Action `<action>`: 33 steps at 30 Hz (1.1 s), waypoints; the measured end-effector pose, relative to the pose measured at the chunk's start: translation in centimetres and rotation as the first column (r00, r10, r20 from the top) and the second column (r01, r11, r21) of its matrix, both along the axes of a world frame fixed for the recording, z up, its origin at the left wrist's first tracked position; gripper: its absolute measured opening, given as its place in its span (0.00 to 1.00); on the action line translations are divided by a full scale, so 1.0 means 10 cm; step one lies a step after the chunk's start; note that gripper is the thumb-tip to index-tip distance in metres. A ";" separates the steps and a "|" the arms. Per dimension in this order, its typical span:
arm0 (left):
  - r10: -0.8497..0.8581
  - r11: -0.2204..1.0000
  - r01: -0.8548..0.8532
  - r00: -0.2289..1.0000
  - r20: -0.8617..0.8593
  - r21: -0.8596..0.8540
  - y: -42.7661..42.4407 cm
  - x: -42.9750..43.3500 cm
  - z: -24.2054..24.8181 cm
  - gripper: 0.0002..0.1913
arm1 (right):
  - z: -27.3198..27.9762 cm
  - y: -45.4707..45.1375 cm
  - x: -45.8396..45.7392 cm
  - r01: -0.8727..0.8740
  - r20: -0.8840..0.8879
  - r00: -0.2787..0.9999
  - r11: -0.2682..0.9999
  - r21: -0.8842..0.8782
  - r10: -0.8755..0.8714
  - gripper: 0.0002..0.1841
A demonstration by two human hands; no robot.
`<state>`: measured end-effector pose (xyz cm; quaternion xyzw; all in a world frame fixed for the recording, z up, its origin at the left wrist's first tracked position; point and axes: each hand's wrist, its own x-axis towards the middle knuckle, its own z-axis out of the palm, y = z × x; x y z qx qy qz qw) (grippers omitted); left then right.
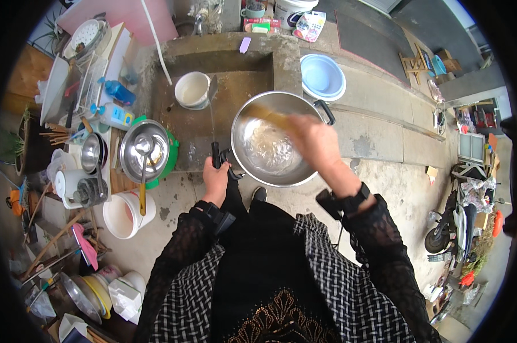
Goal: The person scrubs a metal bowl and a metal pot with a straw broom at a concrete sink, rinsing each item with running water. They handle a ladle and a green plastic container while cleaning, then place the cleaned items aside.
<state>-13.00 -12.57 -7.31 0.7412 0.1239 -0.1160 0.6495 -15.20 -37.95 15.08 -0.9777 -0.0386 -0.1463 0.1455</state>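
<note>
A large stainless-steel pot (299, 165) with black side handles rests at the front right of a concrete sink (245, 81); clear water ripples in its bottom. Above the pot my right hand (320, 143) grips a yellow-brown brush-like tool (265, 116), blurred by motion. My left hand (215, 180) holds the black handle of a metal spatula (216, 155), whose blade points away into the sink. Its thumb lies against the pot's near-left handle (231, 169); whether the fingers also grip that handle is hidden. A whitish bucket (192, 90) stands in the sink.
Left of the sink, a steel basin (129, 169) with a ladle (143, 171) sits over a green tub (172, 150). Soap bottles (119, 116) crowd the side table. A white bucket (112, 218) stands below. Blue basins (322, 77) lie right of the sink.
</note>
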 end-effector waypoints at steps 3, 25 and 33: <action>0.066 0.982 -0.082 0.993 -0.098 -0.168 -0.05 -0.03 0.10 0.08 | -0.03 -0.33 -0.16 0.232 -0.384 0.833 0.881 -0.413 -0.399 0.10; 0.041 0.998 -0.044 0.998 -0.052 -0.054 0.00 -0.02 0.08 0.05 | -0.23 -0.17 -0.11 0.148 -0.024 0.989 0.982 0.115 -0.147 0.08; 0.074 0.996 -0.077 0.994 -0.083 -0.036 0.00 -0.10 0.07 0.06 | -0.30 -0.95 -1.44 0.338 -0.377 0.885 0.934 0.114 -0.274 0.13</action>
